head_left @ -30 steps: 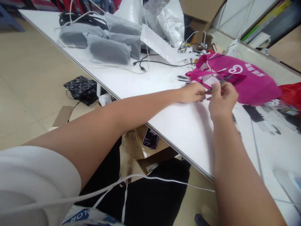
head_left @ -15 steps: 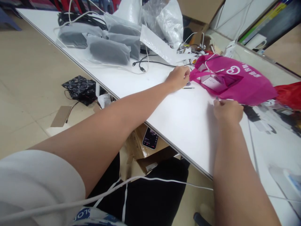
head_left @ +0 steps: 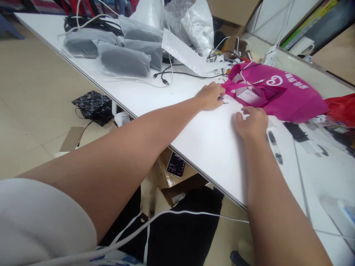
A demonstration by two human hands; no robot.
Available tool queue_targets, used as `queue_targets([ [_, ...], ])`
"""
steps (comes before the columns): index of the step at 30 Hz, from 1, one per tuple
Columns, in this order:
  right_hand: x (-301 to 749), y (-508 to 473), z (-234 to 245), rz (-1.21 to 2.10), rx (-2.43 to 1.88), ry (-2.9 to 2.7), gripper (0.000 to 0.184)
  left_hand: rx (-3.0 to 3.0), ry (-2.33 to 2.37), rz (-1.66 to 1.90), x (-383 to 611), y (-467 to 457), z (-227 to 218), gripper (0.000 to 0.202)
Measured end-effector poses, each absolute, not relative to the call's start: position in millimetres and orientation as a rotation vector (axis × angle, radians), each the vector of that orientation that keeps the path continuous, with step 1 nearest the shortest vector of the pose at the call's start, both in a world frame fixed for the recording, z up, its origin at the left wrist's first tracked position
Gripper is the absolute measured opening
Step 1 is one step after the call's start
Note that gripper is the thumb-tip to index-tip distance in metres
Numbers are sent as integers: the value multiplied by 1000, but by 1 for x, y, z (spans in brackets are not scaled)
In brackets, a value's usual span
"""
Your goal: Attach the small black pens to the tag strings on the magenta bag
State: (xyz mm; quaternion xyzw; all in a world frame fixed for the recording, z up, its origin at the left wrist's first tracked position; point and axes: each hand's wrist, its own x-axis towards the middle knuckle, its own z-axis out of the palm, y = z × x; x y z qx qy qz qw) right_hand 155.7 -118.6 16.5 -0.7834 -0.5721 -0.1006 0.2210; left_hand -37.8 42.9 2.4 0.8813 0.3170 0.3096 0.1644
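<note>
My left hand point(head_left: 212, 96) rests on the white table point(head_left: 205, 147) beside the strap of a pink bag point(head_left: 299, 96). Its fingers are curled down over something small and dark, mostly hidden; the tip of a thin dark stick point(head_left: 225, 103) pokes out past them. My right hand point(head_left: 253, 123) hovers just in front of the bag, thumb and fingers apart, with nothing seen in it. Inside the bag's mouth shows a white box point(head_left: 248, 95). To the right of my right wrist lies a slim black-and-clear pen-like object point(head_left: 274, 147).
Grey wrapped packages point(head_left: 124, 61), a bubble-wrap sleeve point(head_left: 183, 51) and black cables point(head_left: 188, 75) occupy the table's far left. A red bag point(head_left: 341, 111) sits on the right. Below the table edge, a phone point(head_left: 176, 164) lies on a cardboard box point(head_left: 166, 177). A white cord point(head_left: 194, 212) crosses my lap.
My right hand has moved left and opened from a pinch, uncovering the pen-like object. My left hand has shifted slightly over the thin stick, covering most of it.
</note>
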Motion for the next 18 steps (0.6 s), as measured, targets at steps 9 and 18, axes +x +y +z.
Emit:
queue_targets([
  [9, 159, -108, -1, -220, -1986, -1595, 31, 2576, 794, 833, -34, 43, 0, 39],
  [18, 149, -107, 0, -214, -1915, -1632, 45, 2256, 848, 1059, -38, 64, -5, 51],
])
